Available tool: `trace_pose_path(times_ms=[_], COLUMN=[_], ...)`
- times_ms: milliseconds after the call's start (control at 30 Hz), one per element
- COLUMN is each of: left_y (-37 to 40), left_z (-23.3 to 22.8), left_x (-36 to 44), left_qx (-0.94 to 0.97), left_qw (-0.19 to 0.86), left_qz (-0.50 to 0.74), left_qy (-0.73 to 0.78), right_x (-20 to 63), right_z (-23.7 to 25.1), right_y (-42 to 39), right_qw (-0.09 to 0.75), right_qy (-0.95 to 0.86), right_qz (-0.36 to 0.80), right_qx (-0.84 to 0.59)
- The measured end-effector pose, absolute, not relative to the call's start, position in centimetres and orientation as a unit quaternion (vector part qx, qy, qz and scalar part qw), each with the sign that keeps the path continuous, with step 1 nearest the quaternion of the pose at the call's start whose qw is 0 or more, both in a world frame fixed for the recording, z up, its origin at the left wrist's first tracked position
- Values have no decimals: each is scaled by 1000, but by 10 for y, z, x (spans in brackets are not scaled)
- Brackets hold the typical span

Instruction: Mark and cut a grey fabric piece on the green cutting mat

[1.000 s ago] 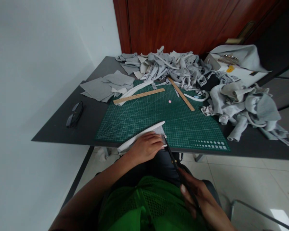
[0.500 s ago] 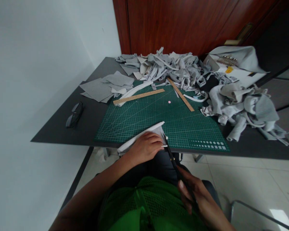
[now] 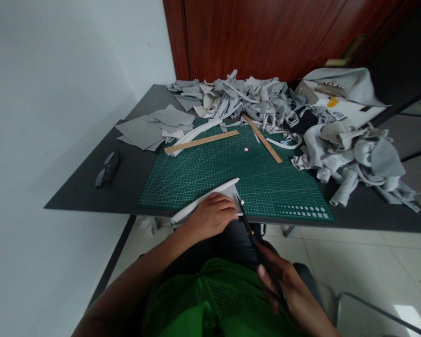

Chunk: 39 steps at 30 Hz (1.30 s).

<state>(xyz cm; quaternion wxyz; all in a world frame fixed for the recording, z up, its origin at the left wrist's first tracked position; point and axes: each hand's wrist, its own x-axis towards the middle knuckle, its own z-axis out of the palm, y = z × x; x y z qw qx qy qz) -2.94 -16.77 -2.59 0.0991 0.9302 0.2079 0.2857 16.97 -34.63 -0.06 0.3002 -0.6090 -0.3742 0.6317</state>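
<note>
A grey piece of fabric point(image 3: 230, 191) with a rolled white edge lies at the front of the green cutting mat point(image 3: 266, 182). My left hand point(image 3: 215, 215) is closed on this fabric, pressing it near the table's front edge. In my right hand point(image 3: 284, 278) are black scissors point(image 3: 250, 231), gripped by their handles. Their blades point up and away from me and meet the fabric's right end, just beside my left fingers. How far the blades are apart is hard to make out. A small white bit point(image 3: 242, 202) lies by the blade tip.
Two wooden rulers point(image 3: 210, 139) point(image 3: 266, 142) rest on the mat. Grey fabric scraps point(image 3: 266, 100) are heaped behind, with another pile point(image 3: 368, 154) at right. Flat grey sheets point(image 3: 143, 128) and eyeglasses point(image 3: 107, 169) lie at left. A white box point(image 3: 351, 110) stands back right.
The fabric and both hands stay in nearly the same place. My right hand and the scissor handles shift very slightly; the view moves a little.
</note>
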Motion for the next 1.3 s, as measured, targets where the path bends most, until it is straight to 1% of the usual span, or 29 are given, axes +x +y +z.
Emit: trace_pose_path(times_ms=[267, 467, 767, 1133, 1300], left_y=[-167, -166, -167, -167, -169], left_z=[-28, -31, -32, -29, -28], left_x=[-30, -30, -29, -30, -31], left_qx=[928, 928, 920, 922, 913], left_qw=[90, 105, 108, 136, 162], left_qz=[306, 302, 334, 310, 323], left_qy=[193, 191, 177, 187, 192], right_x=[161, 158, 156, 150, 152], right_z=[-13, -21, -1, 2, -2], right_y=[-353, -359, -343, -345, -348], right_qw=[331, 364, 338, 344, 337], right_qy=[-337, -304, -322, -335, -352], right_qz=[639, 636, 619, 607, 614], right_qx=[-607, -609, -632, -634, -620])
